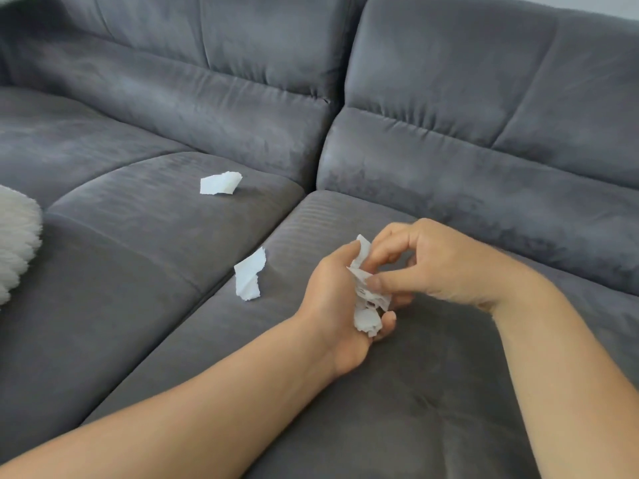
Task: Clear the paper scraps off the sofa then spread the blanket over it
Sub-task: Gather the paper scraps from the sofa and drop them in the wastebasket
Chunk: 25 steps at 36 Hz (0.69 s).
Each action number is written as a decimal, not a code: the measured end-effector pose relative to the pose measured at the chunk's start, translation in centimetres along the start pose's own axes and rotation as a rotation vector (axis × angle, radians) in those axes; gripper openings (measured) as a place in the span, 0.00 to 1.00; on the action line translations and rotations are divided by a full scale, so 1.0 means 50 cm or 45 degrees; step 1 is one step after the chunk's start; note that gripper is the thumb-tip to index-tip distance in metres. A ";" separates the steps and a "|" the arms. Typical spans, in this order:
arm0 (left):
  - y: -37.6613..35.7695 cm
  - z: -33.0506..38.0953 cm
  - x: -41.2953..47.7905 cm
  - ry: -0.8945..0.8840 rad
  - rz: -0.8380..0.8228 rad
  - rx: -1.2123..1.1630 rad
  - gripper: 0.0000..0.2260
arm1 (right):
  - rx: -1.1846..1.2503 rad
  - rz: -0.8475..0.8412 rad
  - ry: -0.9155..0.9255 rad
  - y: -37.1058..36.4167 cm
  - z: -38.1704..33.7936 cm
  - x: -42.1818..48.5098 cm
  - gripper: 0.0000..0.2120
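While the left hand (332, 288) curls its fingers round a bunch of paper scraps (368, 316), I judge the clearing about half done. The right hand (435, 261) pinches the top of that same bunch between thumb and fingertips, so both hands grip paper and meet just above the seat of the sofa (138, 305).

Two pieces are left on the cushions. The near scrap (249, 276) lies just to the left of the left hand, beside the seam between seats. The far scrap (220, 183) sits well beyond it, up toward the backrest.

Far out to the left of the left arm I see a fluffy white thing (15, 236), which I take for the blanket. The frame edge cuts most of it off, so I cannot be sure. Nothing is spread over the sofa yet, so that whole step is still to do.

I cannot count the pieces in the bunch. Nor can I tell whether the right hand is tucking a piece in or pulling one out. The forearms hide the seat beneath them, and any scraps outside the frame are unknown to me.
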<state>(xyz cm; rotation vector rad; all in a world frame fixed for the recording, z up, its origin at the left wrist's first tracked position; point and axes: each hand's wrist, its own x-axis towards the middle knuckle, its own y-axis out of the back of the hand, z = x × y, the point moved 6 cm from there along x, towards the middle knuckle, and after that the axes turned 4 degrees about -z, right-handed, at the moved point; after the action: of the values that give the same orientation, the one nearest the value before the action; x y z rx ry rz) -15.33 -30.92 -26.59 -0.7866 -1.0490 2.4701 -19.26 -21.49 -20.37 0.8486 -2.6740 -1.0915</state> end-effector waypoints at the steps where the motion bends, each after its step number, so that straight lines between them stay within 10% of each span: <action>1: 0.000 0.003 -0.003 -0.005 0.017 -0.017 0.19 | 0.023 0.033 0.007 0.004 0.002 -0.002 0.04; 7: 0.014 0.102 -0.023 -0.184 0.020 -0.136 0.04 | 0.157 0.622 -0.007 0.063 0.027 0.004 0.04; 13: 0.115 0.318 -0.068 -0.717 0.145 -0.075 0.05 | -0.361 -0.015 0.043 -0.127 -0.044 0.126 0.10; 19: 0.252 0.361 -0.051 -0.635 0.344 -0.158 0.03 | -0.646 -0.142 0.177 -0.208 -0.075 0.190 0.14; 25: 0.251 0.313 -0.010 -0.496 0.340 0.083 0.09 | -0.281 0.728 0.209 -0.090 -0.111 0.183 0.10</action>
<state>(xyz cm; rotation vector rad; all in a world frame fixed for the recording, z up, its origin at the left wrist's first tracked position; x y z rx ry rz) -25.63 -48.13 -26.69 -0.4579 -1.0354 2.9534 -23.09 -32.46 -20.17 0.1090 -2.3668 -1.0770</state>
